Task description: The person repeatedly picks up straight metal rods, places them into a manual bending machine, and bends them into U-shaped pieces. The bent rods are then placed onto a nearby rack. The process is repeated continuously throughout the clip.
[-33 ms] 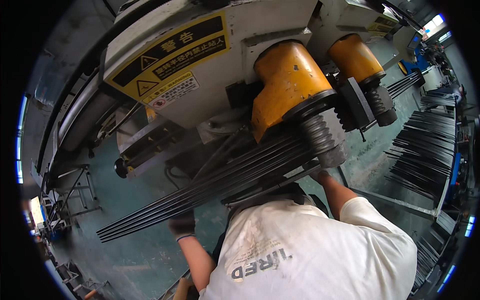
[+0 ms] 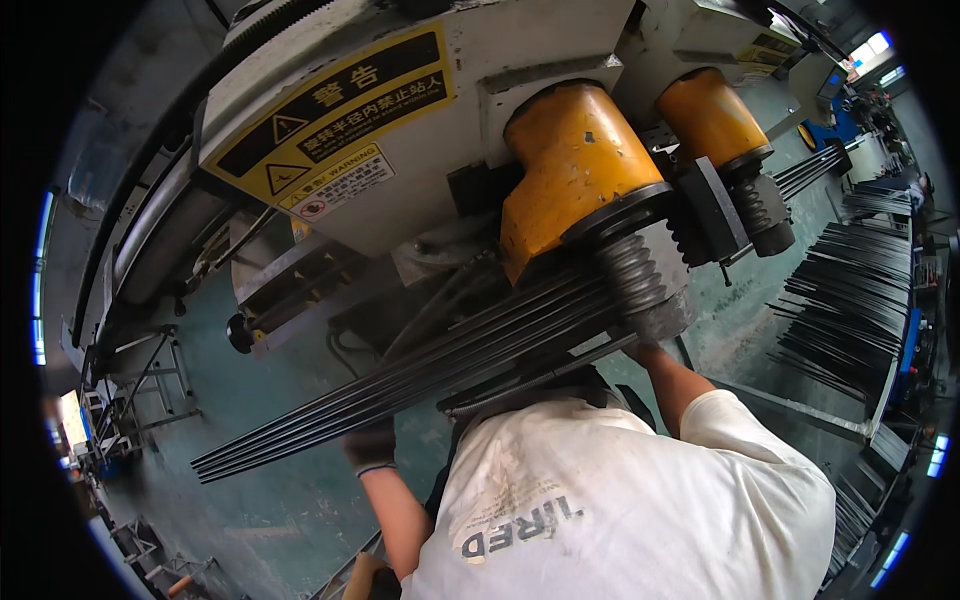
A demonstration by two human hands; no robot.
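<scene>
A bundle of long, dark metal tubes (image 2: 400, 405) lies slantwise in front of me, its free ends at the lower left. My left hand (image 2: 371, 448), in a dark glove with a pale cuff, is just below the bundle's near side; shadow and the tubes hide its fingers. At the right, my right hand (image 2: 638, 350) reaches under a grooved metal cylinder (image 2: 645, 285) on an orange machine arm (image 2: 580, 165). Its fingers are out of sight there. A thin dark bar (image 2: 540, 380) crosses close to my body, one end near the right hand. Whether that hand grips it, I cannot tell.
A grey machine housing (image 2: 420, 190) with yellow warning labels overhangs the tubes. A second orange arm (image 2: 712, 112) stands further right. Many dark rods (image 2: 845, 300) lie on a rack at the right. Metal stands (image 2: 165, 375) are on the green floor at the left.
My left hand and forearm have shifted very slightly right. The thin bar near my body sits a touch lower at its right end. The tubes are almost unmoved.
</scene>
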